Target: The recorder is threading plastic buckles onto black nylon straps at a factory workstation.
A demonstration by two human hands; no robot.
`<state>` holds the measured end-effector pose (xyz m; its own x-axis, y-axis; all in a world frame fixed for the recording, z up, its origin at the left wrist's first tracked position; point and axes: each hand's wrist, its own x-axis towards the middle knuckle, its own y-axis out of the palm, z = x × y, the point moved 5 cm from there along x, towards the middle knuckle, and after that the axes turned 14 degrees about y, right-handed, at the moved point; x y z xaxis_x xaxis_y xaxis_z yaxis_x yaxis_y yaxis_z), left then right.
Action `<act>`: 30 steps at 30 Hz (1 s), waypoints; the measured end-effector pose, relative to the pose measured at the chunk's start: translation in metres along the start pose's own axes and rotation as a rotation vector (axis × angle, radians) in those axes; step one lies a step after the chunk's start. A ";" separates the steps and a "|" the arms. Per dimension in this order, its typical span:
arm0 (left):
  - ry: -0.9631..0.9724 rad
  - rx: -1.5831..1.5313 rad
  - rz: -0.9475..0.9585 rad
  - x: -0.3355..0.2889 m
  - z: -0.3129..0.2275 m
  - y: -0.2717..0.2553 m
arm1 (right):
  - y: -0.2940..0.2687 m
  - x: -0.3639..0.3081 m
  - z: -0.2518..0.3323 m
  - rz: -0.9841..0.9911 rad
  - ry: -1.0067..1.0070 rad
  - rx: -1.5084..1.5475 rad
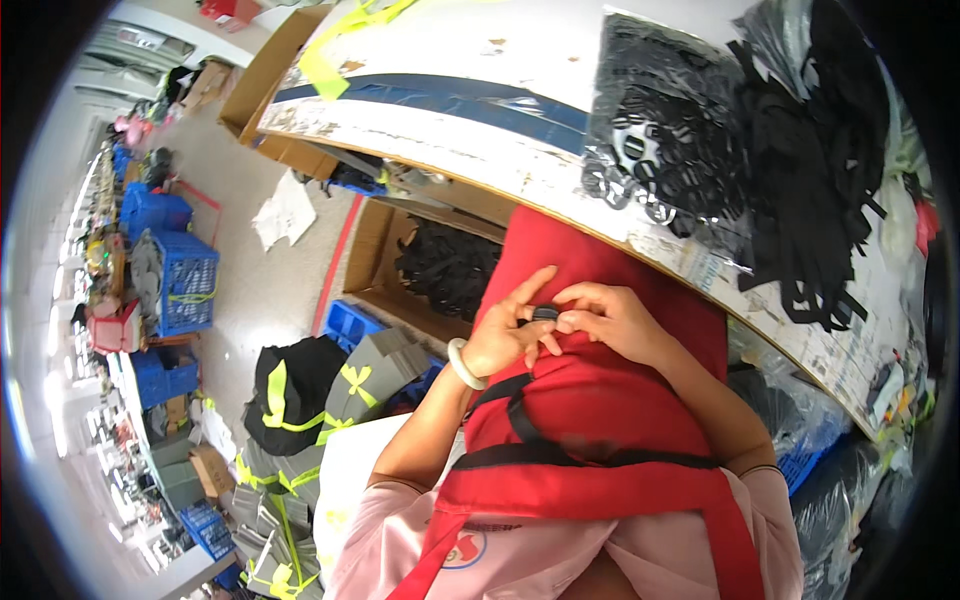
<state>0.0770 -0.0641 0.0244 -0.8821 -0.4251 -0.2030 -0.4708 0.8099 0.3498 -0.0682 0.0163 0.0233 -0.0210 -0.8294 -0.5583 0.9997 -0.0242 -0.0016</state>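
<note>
My two hands meet above the red apron (600, 400) on my lap. Between their fingertips is a small black buckle (545, 313), which looks like a strap slider. My left hand (500, 335), with a pale bangle at its wrist, pinches the buckle from the left, its index finger stretched out. From the other side my right hand (612, 318) closes thumb and fingers on the buckle's right end. A black webbing strap (520, 415) lies on the apron below; whether it joins the buckle is hidden by the fingers.
On the white worktable (450, 60) ahead lie a clear bag of black buckles (670, 150) and a bundle of black straps (800, 190). Beneath its edge stands a cardboard box (370, 255) of black straps. Grey bundles with yellow ties (365, 385) are at left, blue crates (185, 280) farther off.
</note>
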 end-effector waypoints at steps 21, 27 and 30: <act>0.089 -0.165 -0.305 0.060 0.037 0.015 | -0.193 -0.118 -0.025 -1.218 -0.047 -0.104; -0.004 -0.020 -0.154 0.058 0.044 0.041 | -0.245 -0.123 -0.042 -1.657 -0.078 -0.770; 0.036 -0.065 -0.163 0.057 0.047 0.046 | -0.238 -0.137 -0.038 -1.627 -0.124 -0.640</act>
<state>0.0057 -0.0321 -0.0138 -0.7933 -0.5638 -0.2299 -0.6069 0.7016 0.3735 -0.3029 0.1565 0.0684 -0.8874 -0.2212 0.4046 -0.1918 -0.6209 -0.7601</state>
